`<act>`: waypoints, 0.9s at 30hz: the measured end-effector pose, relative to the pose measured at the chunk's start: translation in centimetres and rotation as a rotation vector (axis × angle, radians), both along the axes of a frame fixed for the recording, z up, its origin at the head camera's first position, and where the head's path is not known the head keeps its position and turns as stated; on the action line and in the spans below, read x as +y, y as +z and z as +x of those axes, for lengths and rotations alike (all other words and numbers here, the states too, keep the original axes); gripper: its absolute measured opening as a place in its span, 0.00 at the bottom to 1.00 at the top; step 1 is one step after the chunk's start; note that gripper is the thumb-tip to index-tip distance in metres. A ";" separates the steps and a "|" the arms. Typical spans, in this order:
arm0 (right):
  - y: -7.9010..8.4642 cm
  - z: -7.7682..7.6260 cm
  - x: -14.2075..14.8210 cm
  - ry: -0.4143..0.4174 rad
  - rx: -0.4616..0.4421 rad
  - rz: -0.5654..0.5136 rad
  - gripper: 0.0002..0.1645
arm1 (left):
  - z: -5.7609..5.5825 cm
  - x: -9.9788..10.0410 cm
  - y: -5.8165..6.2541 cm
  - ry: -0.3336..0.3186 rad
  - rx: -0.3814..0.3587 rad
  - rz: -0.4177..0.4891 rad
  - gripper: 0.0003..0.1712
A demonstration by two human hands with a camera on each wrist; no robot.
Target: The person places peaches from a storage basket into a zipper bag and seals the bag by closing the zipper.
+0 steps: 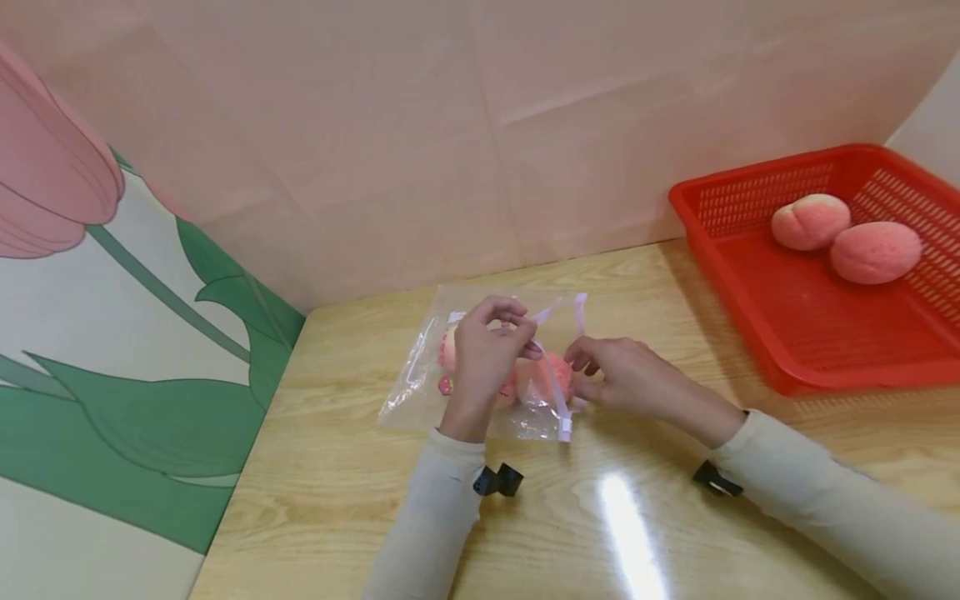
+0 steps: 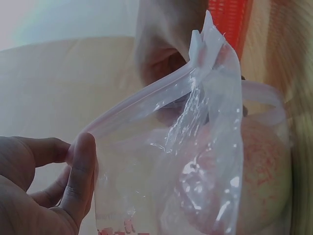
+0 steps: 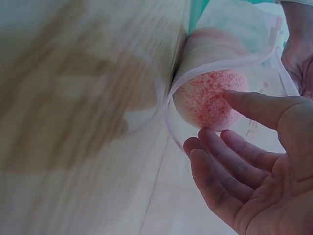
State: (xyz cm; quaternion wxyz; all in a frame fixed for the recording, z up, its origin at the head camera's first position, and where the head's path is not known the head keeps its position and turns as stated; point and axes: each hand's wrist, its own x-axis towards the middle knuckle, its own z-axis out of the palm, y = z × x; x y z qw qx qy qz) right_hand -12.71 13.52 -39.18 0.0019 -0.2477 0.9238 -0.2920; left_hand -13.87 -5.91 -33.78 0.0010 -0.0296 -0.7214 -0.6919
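Observation:
A clear zip bag (image 1: 408, 392) with a pale pink zip strip lies on the table. My left hand (image 1: 483, 358) pinches the upper edge of its mouth between thumb and fingers and lifts it, as the left wrist view shows. A pink speckled peach (image 3: 208, 100) lies just inside the opening; a second pinkish peach (image 1: 448, 348) shows deeper in the bag, partly behind the left hand. My right hand (image 3: 259, 161) is at the mouth, fingers loosely bent, thumb tip right at the nearer peach. The zip slider (image 1: 565, 427) sits at the near end of the strip.
To the right stands a red plastic basket (image 1: 810, 308) with slotted walls. Inside lie a pale-topped peach (image 1: 810, 223) and a pinker peach (image 1: 876, 252). A pink backdrop (image 1: 360, 150) rises behind the wooden table (image 1: 300, 500).

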 end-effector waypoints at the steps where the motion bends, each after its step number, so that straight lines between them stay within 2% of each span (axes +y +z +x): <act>1: 0.0 0.0 -0.2 0.002 -0.005 0.000 0.13 | 0.0 -0.1 0.0 0.002 0.003 0.004 0.10; 8: 0.1 -0.2 -1.3 -0.012 -0.025 0.006 0.13 | 0.2 -0.3 0.1 -0.002 0.018 0.059 0.10; 16: 0.4 -0.3 -1.4 -0.025 -0.046 0.035 0.15 | 0.2 -0.7 0.3 -0.001 0.019 0.043 0.09; 22: 1.7 -0.2 -0.4 -0.012 -0.029 0.025 0.18 | 0.2 -1.0 0.5 -0.012 0.013 0.028 0.09; 27: 3.1 0.0 0.9 -0.028 0.020 0.017 0.19 | 0.1 -1.2 0.6 -0.004 0.008 0.022 0.10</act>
